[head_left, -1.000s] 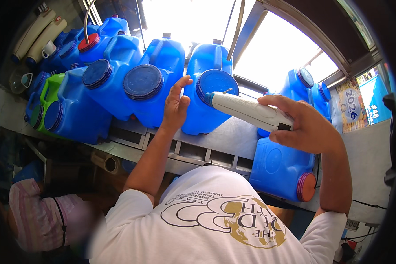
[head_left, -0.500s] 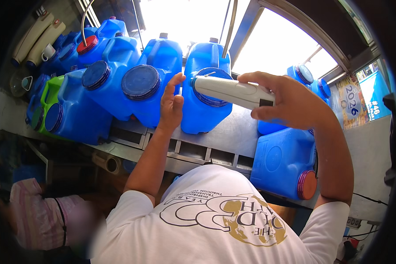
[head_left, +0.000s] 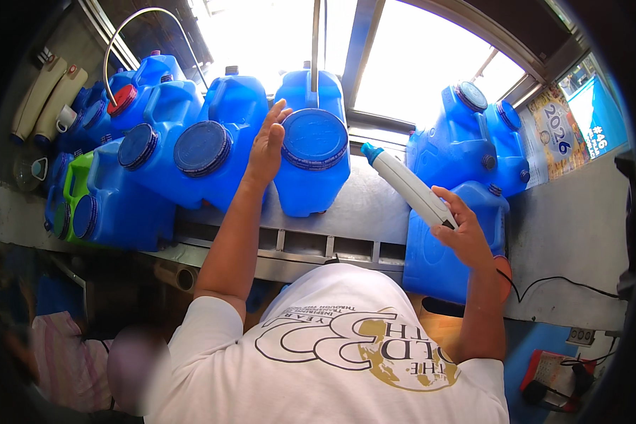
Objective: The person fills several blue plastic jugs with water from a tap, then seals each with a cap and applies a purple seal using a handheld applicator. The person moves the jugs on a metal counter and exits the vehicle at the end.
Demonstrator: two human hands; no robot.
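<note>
In my right hand [head_left: 463,230] is a long white wand-shaped tool [head_left: 413,187] with a teal tip, its exact kind unclear. My fingers and thumb close around its near end, and the tip points up and left, apart from the jugs. My left hand [head_left: 266,145] is raised with its fingers stretched out, holding nothing, at the left side of a blue water jug [head_left: 311,187]. That jug stands upright, its wide round blue cap [head_left: 315,139] toward me. Whether my left hand touches the jug, I cannot tell.
More blue jugs [head_left: 222,162] and a green one [head_left: 80,177] crowd the left of the metal counter [head_left: 364,212]. Other blue jugs [head_left: 449,148] stand at right, one lying [head_left: 438,254] nearer me. A curved pipe [head_left: 148,10] arches over a red-capped jug. A black cord [head_left: 565,279] crosses the right side.
My right hand has drawn the tool down and right, away from the middle jug's cap. My left hand stays beside that jug, fingers outstretched. The whole view has shifted slightly.
</note>
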